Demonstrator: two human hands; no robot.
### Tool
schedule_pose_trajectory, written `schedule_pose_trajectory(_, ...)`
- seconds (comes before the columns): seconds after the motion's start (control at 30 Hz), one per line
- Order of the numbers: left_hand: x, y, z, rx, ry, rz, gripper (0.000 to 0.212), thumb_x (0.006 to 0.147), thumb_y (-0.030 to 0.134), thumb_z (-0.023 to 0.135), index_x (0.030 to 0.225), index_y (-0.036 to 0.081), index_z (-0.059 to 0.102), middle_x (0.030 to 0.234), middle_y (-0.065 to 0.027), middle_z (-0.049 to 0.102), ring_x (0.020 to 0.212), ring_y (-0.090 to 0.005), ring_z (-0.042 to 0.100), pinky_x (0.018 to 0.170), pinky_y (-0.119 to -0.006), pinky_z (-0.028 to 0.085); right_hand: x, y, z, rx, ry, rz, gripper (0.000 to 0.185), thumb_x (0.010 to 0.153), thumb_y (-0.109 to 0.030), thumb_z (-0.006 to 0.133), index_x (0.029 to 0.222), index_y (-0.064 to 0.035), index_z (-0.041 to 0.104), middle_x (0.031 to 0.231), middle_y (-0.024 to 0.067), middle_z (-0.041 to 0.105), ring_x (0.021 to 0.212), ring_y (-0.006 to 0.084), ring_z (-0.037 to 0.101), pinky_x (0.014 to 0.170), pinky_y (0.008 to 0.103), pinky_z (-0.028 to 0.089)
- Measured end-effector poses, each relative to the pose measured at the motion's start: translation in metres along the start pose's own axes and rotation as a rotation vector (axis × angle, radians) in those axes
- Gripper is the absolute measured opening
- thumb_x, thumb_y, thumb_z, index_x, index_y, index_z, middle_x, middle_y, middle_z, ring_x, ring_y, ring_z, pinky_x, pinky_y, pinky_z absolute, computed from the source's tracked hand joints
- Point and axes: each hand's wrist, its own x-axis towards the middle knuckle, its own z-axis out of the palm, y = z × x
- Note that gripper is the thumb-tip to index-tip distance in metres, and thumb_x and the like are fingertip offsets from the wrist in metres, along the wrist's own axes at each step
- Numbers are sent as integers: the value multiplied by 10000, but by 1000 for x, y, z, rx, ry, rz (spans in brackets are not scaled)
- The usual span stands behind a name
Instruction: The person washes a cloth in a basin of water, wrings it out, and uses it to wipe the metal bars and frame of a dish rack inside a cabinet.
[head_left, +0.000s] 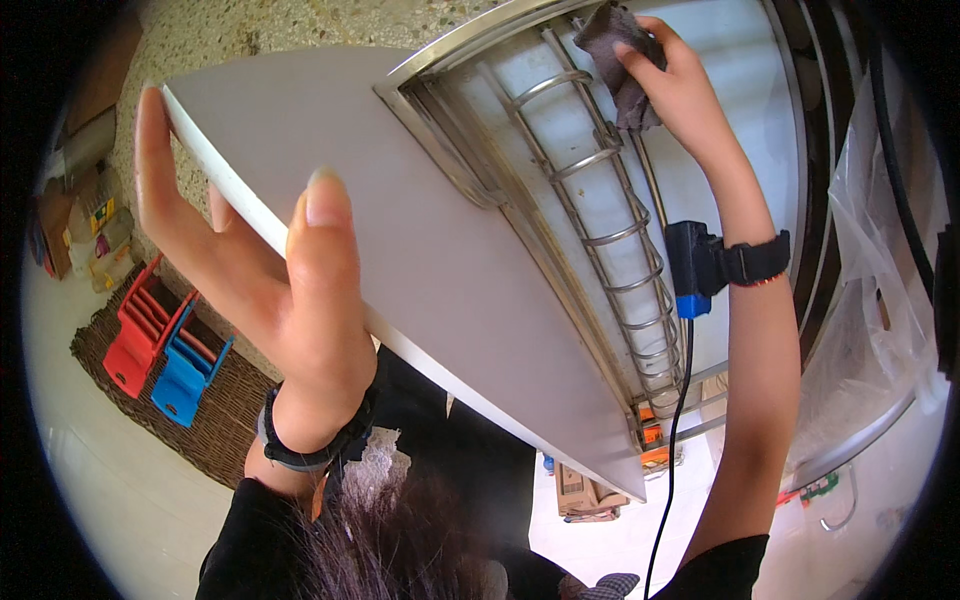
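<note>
A grey cabinet door (465, 270) with a white edge stands swung out before me. My left hand (262, 292) holds it by that edge, thumb on the near side and fingers partly hidden beyond the panel. Inside the metal-framed cabinet, my right hand (671, 71) grips a crumpled dark grey cloth (619, 67) near the upper end of a wire rack (592, 157). The rack is made of metal rods with a row of curved loops. Behind it lies the cabinet's pale back panel (735, 150), with small marks in places.
A red folding stool (135, 337) and a blue one (180, 382) lie on a brown woven surface (232, 420) at left. Clear plastic sheeting (862, 300) hangs at right. A black cable (667, 495) trails from the device on my right wrist. A cardboard box (585, 495) stands below the door.
</note>
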Motion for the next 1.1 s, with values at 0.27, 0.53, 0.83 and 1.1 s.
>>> schedule_pose_trajectory(0.27, 0, -5, 0, -96, -6, 26, 687, 797, 239, 519, 1368, 60, 182, 1315, -210, 345, 1190, -273, 377, 1001, -401, 287, -26, -17, -11, -383, -57, 33, 307, 815, -263, 530, 1047, -65, 567, 865, 205, 615, 826, 333, 592, 731, 360, 466)
schedule_pose_trajectory(0.53, 3, -12, 0, -139, -21, 71, 709, 800, 226, 521, 1379, 82, 138, 1348, -271, 298, 1226, -314, 357, 1020, -435, 268, -54, -12, -3, -725, -234, 116, 203, 772, -251, 602, 891, -92, 641, 675, 141, 620, 660, 336, 598, 588, 393, 474)
schedule_pose_trajectory(0.83, 4, -12, 1, -114, -17, 77, 702, 798, 233, 509, 1376, 91, 138, 1349, -283, 290, 1237, -329, 347, 1024, -458, 264, -54, -6, 7, -830, -256, -10, 231, 694, -144, 630, 913, -73, 615, 719, 153, 619, 679, 339, 600, 594, 417, 471)
schedule_pose_trajectory(1.1, 4, -14, 1, -91, -27, 93, 700, 791, 259, 502, 1371, 86, 150, 1345, -277, 298, 1239, -328, 343, 1021, -459, 271, -62, -7, 6, -857, -177, 8, 197, 683, -149, 639, 855, -63, 597, 711, 130, 621, 656, 316, 601, 571, 402, 469)
